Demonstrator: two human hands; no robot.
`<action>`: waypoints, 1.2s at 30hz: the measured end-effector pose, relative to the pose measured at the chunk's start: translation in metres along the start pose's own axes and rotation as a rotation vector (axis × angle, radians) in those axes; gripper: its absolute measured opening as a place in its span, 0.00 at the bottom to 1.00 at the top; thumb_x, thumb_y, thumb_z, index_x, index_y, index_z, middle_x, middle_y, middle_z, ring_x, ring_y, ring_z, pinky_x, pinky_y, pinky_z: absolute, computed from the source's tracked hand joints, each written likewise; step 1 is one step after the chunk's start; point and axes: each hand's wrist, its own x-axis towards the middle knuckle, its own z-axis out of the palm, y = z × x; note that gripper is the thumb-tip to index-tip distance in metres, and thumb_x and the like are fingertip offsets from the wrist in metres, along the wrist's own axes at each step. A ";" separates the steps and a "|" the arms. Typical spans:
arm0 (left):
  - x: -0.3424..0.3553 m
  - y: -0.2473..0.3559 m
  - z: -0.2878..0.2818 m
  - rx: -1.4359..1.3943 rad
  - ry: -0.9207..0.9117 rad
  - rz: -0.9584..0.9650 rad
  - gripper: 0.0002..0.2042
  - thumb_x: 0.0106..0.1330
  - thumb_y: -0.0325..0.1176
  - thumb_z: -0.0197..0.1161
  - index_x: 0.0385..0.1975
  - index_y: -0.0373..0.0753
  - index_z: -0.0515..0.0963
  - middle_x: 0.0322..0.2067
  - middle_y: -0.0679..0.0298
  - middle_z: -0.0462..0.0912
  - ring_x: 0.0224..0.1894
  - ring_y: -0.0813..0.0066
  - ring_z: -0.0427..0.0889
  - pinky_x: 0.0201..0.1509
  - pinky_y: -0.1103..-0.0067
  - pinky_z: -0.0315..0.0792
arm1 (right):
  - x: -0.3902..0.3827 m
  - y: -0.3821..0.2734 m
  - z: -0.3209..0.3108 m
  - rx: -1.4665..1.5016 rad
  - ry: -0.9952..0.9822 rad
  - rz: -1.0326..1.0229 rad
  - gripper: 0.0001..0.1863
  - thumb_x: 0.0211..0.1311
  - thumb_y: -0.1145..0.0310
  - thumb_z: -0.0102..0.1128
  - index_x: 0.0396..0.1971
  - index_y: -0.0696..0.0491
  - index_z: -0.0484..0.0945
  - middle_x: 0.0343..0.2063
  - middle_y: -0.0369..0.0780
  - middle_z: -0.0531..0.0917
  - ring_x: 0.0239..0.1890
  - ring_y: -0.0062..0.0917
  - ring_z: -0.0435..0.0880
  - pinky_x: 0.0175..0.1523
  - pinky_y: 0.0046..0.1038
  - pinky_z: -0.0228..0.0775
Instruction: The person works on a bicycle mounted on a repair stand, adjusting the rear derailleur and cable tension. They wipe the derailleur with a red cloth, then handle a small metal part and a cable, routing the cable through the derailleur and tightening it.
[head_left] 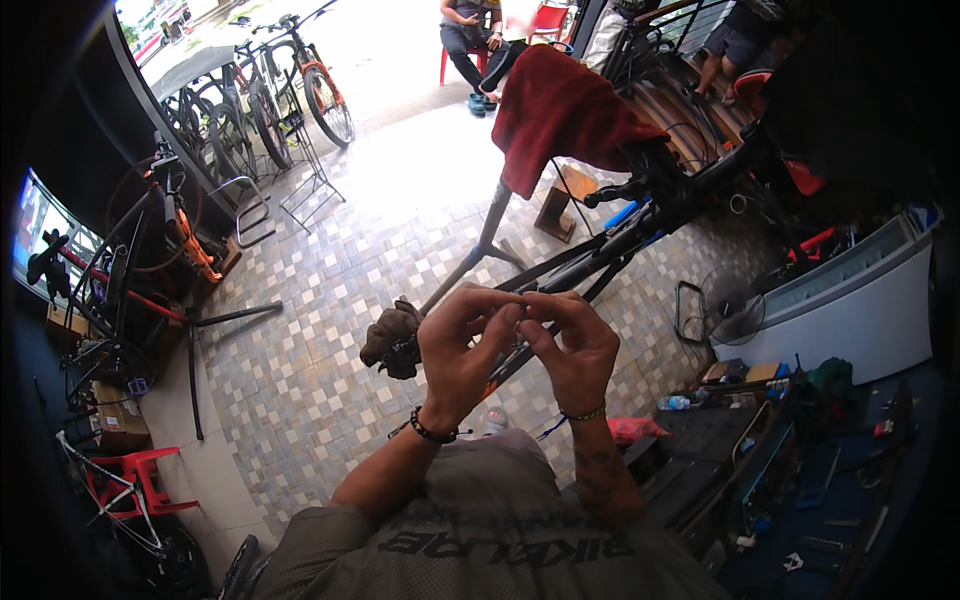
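Both hands are raised in front of the chest, fingertips pinched together on one tiny part – left hand and right hand meet at a point above the bike frame. The small part is mostly hidden between thumbs and forefingers; can't tell what it is, only that it's thin and short.

Notes on doing this well, judged from the frame:
- Grip is right for fine work: fingertip pinch on both sides, wrists close. Keep the elbows tucked so the hands steady each other.
- Part sits over open tiled floor; if it slips it goes between the tiles and the clutter. Better to hold it lower, over the frame or near the dirty rag just beside the left hand.
- Light comes from the doorway ahead – turn the part toward it, not into the shadow of the hands.
- Tools lie on the blue bench to the right, well apart from the hands; pick the one needed before committing both hands.

Red cloth draped over the saddle end is clear of the work.
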 end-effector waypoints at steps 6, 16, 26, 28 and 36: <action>-0.001 -0.002 0.003 -0.030 0.018 0.024 0.06 0.74 0.24 0.68 0.45 0.29 0.84 0.41 0.62 0.85 0.40 0.82 0.85 0.37 0.85 0.82 | 0.000 0.001 0.007 -0.084 0.059 -0.145 0.16 0.61 0.84 0.74 0.49 0.58 0.88 0.42 0.41 0.89 0.46 0.24 0.88 0.50 0.25 0.81; -0.002 0.000 0.004 -0.207 0.008 -0.127 0.08 0.76 0.29 0.68 0.47 0.29 0.82 0.36 0.63 0.87 0.33 0.85 0.84 0.33 0.85 0.79 | -0.003 0.009 0.006 -0.103 0.098 -0.203 0.14 0.59 0.85 0.74 0.45 0.58 0.89 0.41 0.41 0.89 0.45 0.26 0.88 0.51 0.26 0.79; 0.000 -0.003 -0.001 -0.321 0.044 -0.196 0.09 0.77 0.31 0.65 0.46 0.30 0.81 0.41 0.58 0.85 0.34 0.81 0.84 0.32 0.82 0.81 | -0.005 0.012 0.007 -0.095 0.087 -0.159 0.13 0.60 0.84 0.74 0.44 0.58 0.88 0.42 0.41 0.88 0.46 0.26 0.88 0.50 0.26 0.79; 0.000 -0.001 -0.002 -0.280 0.047 -0.128 0.09 0.77 0.31 0.64 0.45 0.30 0.81 0.44 0.56 0.86 0.35 0.79 0.85 0.33 0.81 0.82 | -0.003 0.012 0.008 -0.087 0.084 -0.161 0.13 0.60 0.84 0.73 0.44 0.58 0.88 0.42 0.41 0.88 0.46 0.26 0.87 0.51 0.27 0.79; -0.014 0.003 -0.005 -0.078 0.037 0.055 0.07 0.76 0.26 0.65 0.46 0.30 0.82 0.53 0.49 0.89 0.47 0.73 0.89 0.41 0.79 0.85 | -0.002 0.017 0.012 -0.094 0.089 -0.186 0.13 0.61 0.84 0.73 0.45 0.58 0.87 0.42 0.42 0.87 0.47 0.27 0.87 0.54 0.29 0.79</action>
